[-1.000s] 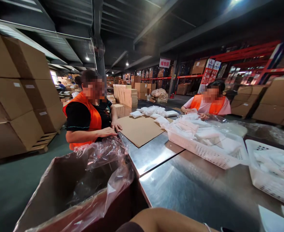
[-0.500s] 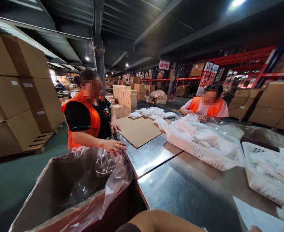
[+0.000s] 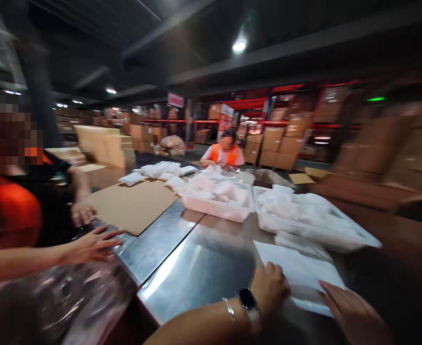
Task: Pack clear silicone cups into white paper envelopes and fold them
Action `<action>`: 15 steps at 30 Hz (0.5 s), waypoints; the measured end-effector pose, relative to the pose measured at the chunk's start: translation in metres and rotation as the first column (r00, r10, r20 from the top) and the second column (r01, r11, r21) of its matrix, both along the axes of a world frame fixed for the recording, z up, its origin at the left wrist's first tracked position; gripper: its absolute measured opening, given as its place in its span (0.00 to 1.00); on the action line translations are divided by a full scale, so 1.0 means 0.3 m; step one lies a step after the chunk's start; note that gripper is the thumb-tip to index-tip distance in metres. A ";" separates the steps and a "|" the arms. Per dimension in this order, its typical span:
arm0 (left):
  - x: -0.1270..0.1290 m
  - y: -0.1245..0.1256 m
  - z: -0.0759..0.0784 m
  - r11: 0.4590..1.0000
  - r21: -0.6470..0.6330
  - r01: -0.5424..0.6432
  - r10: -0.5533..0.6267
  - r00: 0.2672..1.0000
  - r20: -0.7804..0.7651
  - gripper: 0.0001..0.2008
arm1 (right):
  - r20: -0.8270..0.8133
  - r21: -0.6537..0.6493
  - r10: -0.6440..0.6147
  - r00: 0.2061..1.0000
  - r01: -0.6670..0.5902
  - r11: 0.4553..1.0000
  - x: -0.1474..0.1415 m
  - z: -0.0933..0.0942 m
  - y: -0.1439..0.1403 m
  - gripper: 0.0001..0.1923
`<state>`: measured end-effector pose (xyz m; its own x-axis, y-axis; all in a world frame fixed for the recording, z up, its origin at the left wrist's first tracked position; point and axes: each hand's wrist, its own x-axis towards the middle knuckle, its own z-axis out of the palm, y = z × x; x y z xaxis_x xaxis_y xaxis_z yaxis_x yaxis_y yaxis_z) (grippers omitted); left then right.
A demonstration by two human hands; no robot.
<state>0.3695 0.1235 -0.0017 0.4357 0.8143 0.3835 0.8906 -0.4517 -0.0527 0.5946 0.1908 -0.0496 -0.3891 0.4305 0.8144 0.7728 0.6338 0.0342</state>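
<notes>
The left hand rests knuckles-up on the near edge of a flat white sheet; the right hand lies open, fingers flat on its right corner, gripping nothing. Keeping both palms pressed evenly should stop the thin sheet sliding on the slick steel table. Beyond stand white perforated baskets of soft packets, with brown cardboard to the left.

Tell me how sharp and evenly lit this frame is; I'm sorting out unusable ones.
Head view: motion blur smears everything, worst at the edges; the left hand and right hand on the flat white plastic bag are soft; ceiling lamp glare streaks the shiny steel table; background dim.
</notes>
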 end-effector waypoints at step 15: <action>-0.067 0.039 -0.148 0.959 0.221 0.177 -0.204 0.973 0.106 0.20 | -0.064 -0.480 -0.834 0.549 0.715 0.508 0.568 0.084 -0.220 0.15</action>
